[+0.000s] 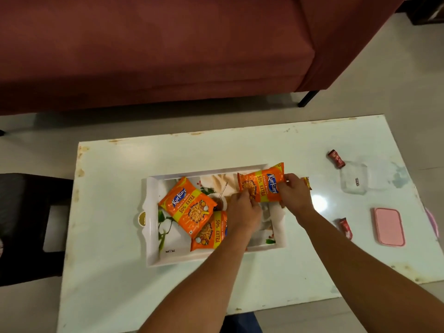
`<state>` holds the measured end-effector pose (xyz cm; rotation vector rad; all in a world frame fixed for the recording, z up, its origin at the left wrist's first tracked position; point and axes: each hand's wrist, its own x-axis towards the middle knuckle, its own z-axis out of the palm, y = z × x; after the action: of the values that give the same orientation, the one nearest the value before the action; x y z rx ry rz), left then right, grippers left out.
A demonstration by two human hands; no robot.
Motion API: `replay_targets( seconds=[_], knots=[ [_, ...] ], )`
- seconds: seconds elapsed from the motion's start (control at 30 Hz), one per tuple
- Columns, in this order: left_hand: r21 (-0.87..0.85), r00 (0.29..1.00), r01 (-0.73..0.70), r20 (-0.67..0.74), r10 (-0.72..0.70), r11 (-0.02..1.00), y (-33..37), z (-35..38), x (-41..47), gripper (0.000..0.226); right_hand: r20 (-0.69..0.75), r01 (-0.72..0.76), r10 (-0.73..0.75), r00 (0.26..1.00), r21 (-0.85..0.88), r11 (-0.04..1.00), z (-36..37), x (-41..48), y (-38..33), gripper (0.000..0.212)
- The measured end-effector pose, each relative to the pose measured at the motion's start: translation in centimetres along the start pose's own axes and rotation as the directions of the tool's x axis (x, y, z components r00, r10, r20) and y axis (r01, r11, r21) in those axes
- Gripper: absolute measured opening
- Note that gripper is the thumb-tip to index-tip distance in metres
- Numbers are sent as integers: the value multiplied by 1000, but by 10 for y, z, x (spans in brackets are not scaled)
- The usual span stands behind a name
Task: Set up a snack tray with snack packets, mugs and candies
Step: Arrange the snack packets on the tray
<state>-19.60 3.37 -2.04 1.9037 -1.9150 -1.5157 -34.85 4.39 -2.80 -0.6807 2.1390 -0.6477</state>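
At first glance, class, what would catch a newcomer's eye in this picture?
Bright orange snack packets: two lie overlapping in the left half of the white tray, and a third packet is held over the tray's far right corner by the left hand and right hand. Behind the table looms a dark red sofa.

Three snack packets (pixel 262 182); three candies (pixel 336 159); one tray (pixel 151 222); one pink lid (pixel 389 226); one clear container (pixel 354 179).

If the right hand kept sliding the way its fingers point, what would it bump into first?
Probably the left hand. The right hand points left across the tray while both grip the orange snack packet. Depth is uncertain.
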Motion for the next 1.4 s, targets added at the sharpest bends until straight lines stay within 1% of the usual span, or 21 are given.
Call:
replay_targets(
  seconds=[0.13,0.2,0.27,0.3,0.33,0.37,0.4,0.43,0.47,0.53,0.57,0.6,0.67,0.77,0.83,0.93,1.0,1.07,1.17,1.23,1.4],
  knots=[
    [41,999,-37,-5,37,998,-3,2,-1,37,-110,14,-32,993,-163,987,5,-7,-1,37],
    [40,997,-66,-27,67,997,-5,0,-4,38,-211,31,-69,975,-179,983,5,-16,-1,41],
    [36,986,-110,-121,114,993,-11,-4,-12,36,-354,105,-176,919,-210,972,6,-34,2,41],
    [39,971,-122,-201,127,992,-16,-7,-20,33,-406,143,-226,886,-226,964,8,-46,5,39],
    [42,948,-112,-295,119,993,-24,-10,-29,28,-426,167,-250,869,-222,961,14,-59,8,37],
    [36,920,-77,-382,85,996,-33,-13,-40,24,-408,166,-239,881,-206,964,21,-73,11,34],
    [26,895,-18,-444,27,1000,-44,-15,-50,20,-346,139,-194,918,-179,974,32,-87,14,32],
    [24,878,51,-477,-34,998,-57,-16,-60,18,-246,81,-117,962,-155,985,44,-98,16,31],
    [39,865,122,-494,-87,992,-69,-17,-68,18,-132,17,-37,991,-144,989,58,-107,19,34],
    [67,842,238,-512,-172,969,-89,-21,-75,22,50,-65,74,996,-166,984,82,-118,22,49],
    [66,830,283,-517,-210,957,-96,-24,-75,25,93,-61,81,992,-201,978,92,-119,22,57],
    [57,819,320,-518,-246,946,-100,-27,-73,28,111,-41,70,991,-242,970,99,-118,21,60],
    [40,811,368,-503,-299,929,-104,-31,-69,30,144,-25,66,987,-267,963,108,-115,17,55],
    [23,826,368,-467,-316,929,-102,-26,-66,29,186,-31,60,981,-152,988,107,-111,15,44],
    [-27,835,324,-461,-300,946,-94,-18,-68,29,156,-1,10,988,-61,998,94,-113,13,39],
    [-108,870,190,-442,-218,976,-76,-2,-74,28,96,31,-37,995,69,997,61,-117,15,32],
    [-141,898,112,-409,-161,984,-60,9,-76,27,56,41,-47,997,101,994,35,-117,19,36],
    [-158,923,80,-362,-133,984,-45,20,-76,29,7,32,-33,999,96,995,15,-113,26,42],
    [-177,957,98,-253,-142,979,-34,38,-73,35,-48,7,-4,999,62,998,2,-106,39,46],
    [-159,970,106,-199,-137,982,-33,48,-70,38,-73,-7,9,997,22,1000,1,-101,47,47],
    [-73,975,104,-188,-116,992,-33,56,-63,41,-117,-56,49,992,-65,996,3,-94,60,53]
  ],
)
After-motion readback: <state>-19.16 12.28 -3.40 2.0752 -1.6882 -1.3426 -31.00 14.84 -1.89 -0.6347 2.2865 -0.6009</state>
